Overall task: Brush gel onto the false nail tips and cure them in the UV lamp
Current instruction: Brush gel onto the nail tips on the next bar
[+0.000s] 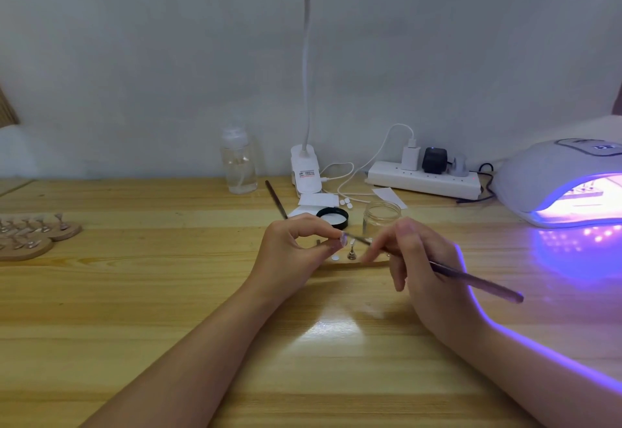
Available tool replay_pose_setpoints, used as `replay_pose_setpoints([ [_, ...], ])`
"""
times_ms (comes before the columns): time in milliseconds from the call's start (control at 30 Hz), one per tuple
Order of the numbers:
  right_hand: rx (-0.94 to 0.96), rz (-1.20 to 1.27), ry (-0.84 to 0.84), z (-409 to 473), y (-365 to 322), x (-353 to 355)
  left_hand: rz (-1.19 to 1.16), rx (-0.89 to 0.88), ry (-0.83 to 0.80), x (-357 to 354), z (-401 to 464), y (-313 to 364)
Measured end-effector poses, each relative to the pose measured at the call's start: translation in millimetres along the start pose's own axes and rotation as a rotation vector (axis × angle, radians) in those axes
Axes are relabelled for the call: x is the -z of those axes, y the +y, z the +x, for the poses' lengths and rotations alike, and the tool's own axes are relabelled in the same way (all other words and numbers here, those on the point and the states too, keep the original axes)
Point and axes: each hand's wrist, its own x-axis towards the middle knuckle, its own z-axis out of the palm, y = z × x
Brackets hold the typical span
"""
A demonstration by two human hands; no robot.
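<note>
L hand (296,246) pinches a false nail tip (344,238) btwn thumb and forefinger, held just above the counter (168,293), grip tight on the tip. R hand (417,259) has its grip on a thin brush (471,276), fingers curled round the shaft near the front, handle sticking out back-right; brush end meets the nail tip, bristles too small to make out. Just behind the hands: a wooden holder base (356,263) w/ a small metal stand (352,252) upright on it and a white dot sticker (335,257) beside it. Behind that, a clear glass jar (381,217), lid off, black lid (333,217) lying just left of it. A 2nd brush (276,199) lies on the counter near the desk lamp clamp base (305,172). Clear pump bottle (239,165) stands left of the lamp base. Power strip (424,180) w/ plugs along the wall. UV lamp (558,178) at far right, lit purple, glow spilling onto the counter; something sits inside, can't tell what. Far left: more wooden holders w/ stands (30,232), tips on them look present but blurry.
</note>
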Motion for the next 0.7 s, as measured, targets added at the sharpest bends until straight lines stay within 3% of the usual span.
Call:
replay_pose_setpoints([
  [167, -0.041, 0.072, 0.003, 0.4, 0.2, -2.2, -0.012, 0.008, 0.002, -0.6, 0.1, -1.0],
  [300, 0.04, 0.004, 0.005, 0.8, 0.0, -1.1, -0.021, 0.022, 0.004, -0.2, 0.4, -1.6],
  [500, -0.054, 0.082, -0.003, 0.8, 2.1, -1.4, -0.003, 0.023, 0.007, 0.0, 0.1, -0.5],
  [700, -0.016, 0.001, -0.027, 1.6, 2.9, -0.6, 0.013, 0.023, 0.002, -0.1, 0.4, 0.4],
])
